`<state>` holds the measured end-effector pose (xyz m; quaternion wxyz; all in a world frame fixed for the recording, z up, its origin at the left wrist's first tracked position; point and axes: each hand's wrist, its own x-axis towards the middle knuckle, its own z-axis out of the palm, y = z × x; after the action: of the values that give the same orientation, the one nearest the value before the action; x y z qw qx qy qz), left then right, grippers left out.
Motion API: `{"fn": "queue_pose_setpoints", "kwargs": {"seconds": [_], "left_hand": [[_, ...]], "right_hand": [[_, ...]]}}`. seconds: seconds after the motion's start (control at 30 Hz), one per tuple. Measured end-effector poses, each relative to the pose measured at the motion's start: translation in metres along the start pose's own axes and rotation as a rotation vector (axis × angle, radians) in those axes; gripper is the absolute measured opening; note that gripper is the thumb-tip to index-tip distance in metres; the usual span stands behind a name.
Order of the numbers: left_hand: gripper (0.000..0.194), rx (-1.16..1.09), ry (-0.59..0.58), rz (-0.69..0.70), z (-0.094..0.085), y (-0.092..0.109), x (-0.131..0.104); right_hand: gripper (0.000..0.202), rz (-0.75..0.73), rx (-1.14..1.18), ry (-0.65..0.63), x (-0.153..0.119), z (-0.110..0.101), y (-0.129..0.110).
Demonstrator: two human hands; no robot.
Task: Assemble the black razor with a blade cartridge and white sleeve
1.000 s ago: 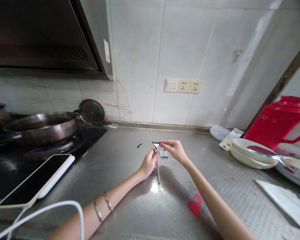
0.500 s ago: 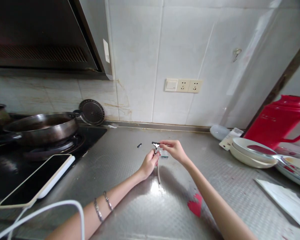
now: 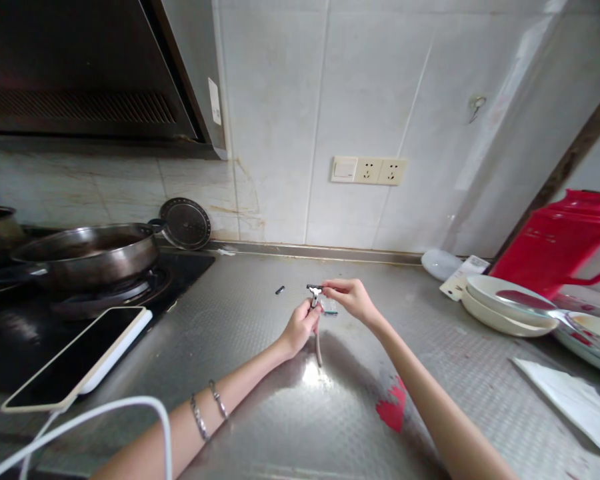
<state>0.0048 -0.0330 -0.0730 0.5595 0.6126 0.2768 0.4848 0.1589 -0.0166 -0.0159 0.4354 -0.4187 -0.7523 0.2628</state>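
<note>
In the head view, my left hand (image 3: 300,327) is closed around the upper handle of a T-shaped razor (image 3: 315,297). The long, curved lower handle hangs below the fingers. My right hand (image 3: 351,299) pinches the end of a dark, narrow blade cartridge (image 3: 314,287) lying across the razor's white head. Whether the cartridge is fixed to the head cannot be made out. Behind the hands, a small clear package (image 3: 331,311) with a teal strip rests on the counter. Another small dark piece (image 3: 280,290) lies to the left of the razor.
The metal counter (image 3: 260,413) carries a red heart-shaped mark. On the left are a cooktop with a steel pan (image 3: 87,257), a phone (image 3: 80,360) and a white cable (image 3: 145,402). Stacked dishes (image 3: 510,323), a red thermos (image 3: 555,243) and white paper (image 3: 570,403) occupy the right.
The whole view has shifted slightly, moving everything a little to the right. Both hands keep their grip on the razor and cartridge, with hardly any other change.
</note>
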Motion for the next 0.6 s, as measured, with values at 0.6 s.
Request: {"fn": "queue_pose_setpoints", "kwargs": {"seconds": [0.6], "left_hand": [[0.029,-0.104,-0.023,-0.023,0.0019,-0.0005,0.0022]], "right_hand": [[0.027,-0.017,0.004,0.002,-0.0008,-0.0028,-0.0036]]}}
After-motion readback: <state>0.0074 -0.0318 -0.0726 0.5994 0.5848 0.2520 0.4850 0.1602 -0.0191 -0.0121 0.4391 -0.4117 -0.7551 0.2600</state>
